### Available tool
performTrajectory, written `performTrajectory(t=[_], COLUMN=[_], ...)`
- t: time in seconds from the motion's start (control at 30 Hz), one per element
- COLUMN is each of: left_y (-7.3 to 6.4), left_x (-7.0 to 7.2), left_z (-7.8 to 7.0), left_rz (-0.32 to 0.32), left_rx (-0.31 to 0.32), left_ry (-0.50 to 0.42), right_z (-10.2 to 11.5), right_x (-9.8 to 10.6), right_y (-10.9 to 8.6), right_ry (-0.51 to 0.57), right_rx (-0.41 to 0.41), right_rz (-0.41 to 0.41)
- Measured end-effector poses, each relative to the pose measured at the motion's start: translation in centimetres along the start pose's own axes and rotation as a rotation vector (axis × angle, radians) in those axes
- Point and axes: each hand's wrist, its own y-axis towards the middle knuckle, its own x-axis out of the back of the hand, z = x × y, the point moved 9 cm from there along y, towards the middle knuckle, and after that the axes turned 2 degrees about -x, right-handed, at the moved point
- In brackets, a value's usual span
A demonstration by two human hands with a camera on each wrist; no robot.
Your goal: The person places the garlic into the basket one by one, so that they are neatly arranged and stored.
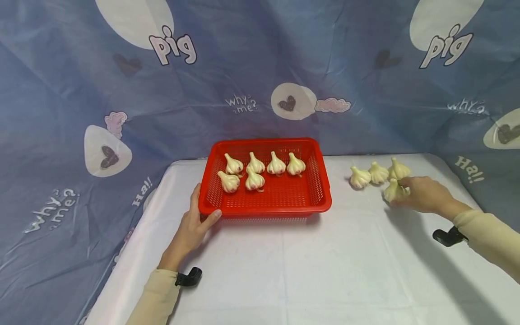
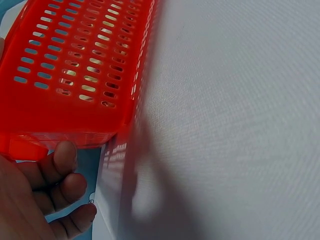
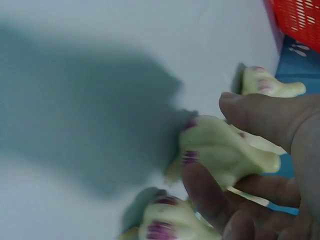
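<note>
My left hand (image 1: 192, 228) grips the near left corner of a red plastic basket (image 1: 268, 210), its thumb on the rim. In the left wrist view, bent fingers (image 2: 65, 187) show beside the basket's slotted wall (image 2: 75, 60). Several garlic bulbs (image 1: 276, 164) lie inside, toward the back and left. Over at the right of the table, my right hand (image 1: 424, 194) holds a garlic bulb (image 1: 393, 191) between thumb and fingers. Close behind it stand three more bulbs (image 1: 378, 173). Another bulb (image 3: 170, 222) shows below the fingers in the right wrist view.
A white cloth (image 1: 325, 266) covers the table. Blue printed fabric (image 1: 243, 67) hangs behind the table and along its sides. Each wrist wears a black camera mount, such as the left one (image 1: 188, 276).
</note>
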Motion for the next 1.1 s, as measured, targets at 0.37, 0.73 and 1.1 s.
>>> performTrajectory(t=[0.37, 0.73, 1.1], left_y=[-0.1, 0.0, 0.0], left_x=[-0.1, 0.0, -0.2], left_z=[0.0, -0.1, 0.2], left_rz=[0.000, -0.002, 0.006], left_rx=[-0.004, 0.004, 0.012], left_ry=[0.002, -0.004, -0.010], right_z=[-0.8, -1.2, -1.1], right_x=[-1.4, -1.8, -2.2], right_y=[0.1, 0.3, 0.1], right_ry=[-0.023, -0.024, 0.012], right_rx=[-0.016, -0.054, -0.088], right_rz=[-0.094, -0.106, -0.105])
